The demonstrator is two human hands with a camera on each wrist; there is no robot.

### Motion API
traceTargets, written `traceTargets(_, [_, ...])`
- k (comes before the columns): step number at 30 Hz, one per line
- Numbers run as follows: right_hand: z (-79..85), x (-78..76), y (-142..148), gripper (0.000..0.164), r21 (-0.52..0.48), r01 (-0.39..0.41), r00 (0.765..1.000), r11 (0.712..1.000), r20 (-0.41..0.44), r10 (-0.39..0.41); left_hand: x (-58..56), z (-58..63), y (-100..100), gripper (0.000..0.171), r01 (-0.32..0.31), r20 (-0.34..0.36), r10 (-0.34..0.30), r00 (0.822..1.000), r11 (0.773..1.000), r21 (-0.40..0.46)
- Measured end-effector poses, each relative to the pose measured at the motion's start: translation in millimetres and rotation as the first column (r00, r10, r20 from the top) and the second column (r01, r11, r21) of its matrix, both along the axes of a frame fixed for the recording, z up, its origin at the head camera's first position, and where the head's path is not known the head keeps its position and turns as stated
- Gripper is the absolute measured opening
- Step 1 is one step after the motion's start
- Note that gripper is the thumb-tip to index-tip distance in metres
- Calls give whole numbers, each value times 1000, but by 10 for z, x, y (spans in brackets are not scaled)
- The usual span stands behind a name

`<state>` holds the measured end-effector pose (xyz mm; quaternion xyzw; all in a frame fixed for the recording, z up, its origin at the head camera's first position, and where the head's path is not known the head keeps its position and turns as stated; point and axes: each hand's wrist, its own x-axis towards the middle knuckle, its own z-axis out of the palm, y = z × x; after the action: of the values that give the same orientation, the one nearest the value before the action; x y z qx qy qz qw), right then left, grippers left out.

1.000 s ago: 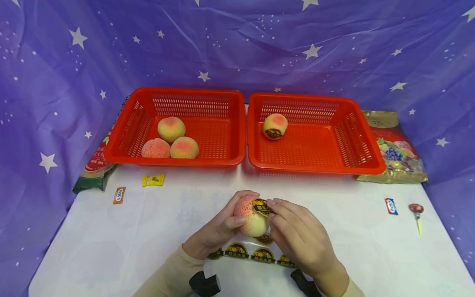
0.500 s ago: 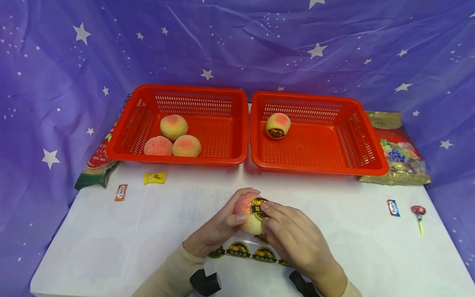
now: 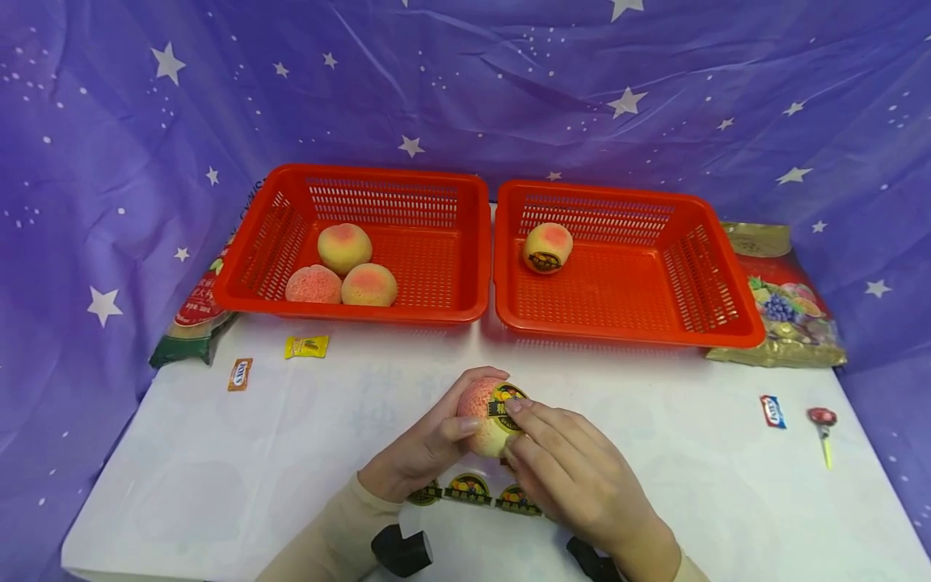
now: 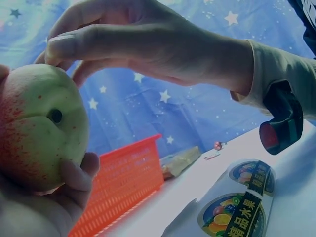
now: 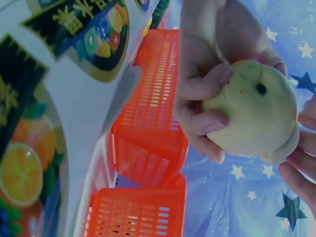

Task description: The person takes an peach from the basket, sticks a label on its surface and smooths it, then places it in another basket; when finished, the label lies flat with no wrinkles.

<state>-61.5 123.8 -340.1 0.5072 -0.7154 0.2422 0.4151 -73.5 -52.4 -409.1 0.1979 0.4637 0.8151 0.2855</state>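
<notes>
Work clear of the tabletop (image 3: 182,485), above the sheet of labels (image 3: 494,475). Steady from below with the left hand (image 3: 429,446), curled firmly around the peach (image 3: 486,440). Press with the right hand (image 3: 582,469), held fairly straight-fingered, apparently gripping nothing. Smooth the label (image 3: 499,404) gently from its middle outward to avoid creases on the curve; watch the edge, seemingly lifted in the right wrist view. Compared with a second ago: reaching farther across with the right hand, gripping unchanged with the left, now touching the label's face rather than its edge.
</notes>
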Motion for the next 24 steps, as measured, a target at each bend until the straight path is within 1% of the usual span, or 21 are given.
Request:
traceTargets(3, [-27,5,-17,15,-15,-3,1000,1000,-6,3,8,5,-9,53,6,14,-7,1000,1000,13])
traceTargets(6, [-42,8,-39,18,-44,5,1000,999,-11,-6,16,9,-10,52,15,30,-17,999,999,37])
traceTargets(11, [-58,3,-93,23,-157,6,999,988,-31,-11,20,15,-3,52,22,57,-27,998,996,87])
traceTargets(13, [-64,-1,-119,23,-207,0,999,978,-49,-11,21,16,-2,52,25,57,-31,998,994,104])
traceTargets(16, [-68,-8,-148,24,-250,-3,998,968,-67,-15,22,15,-3,51,24,49,-30,998,992,122])
traceTargets(24, [-81,-18,-163,24,-294,6,994,956,-105,-39,17,0,-29,54,24,34,-28,999,994,109])
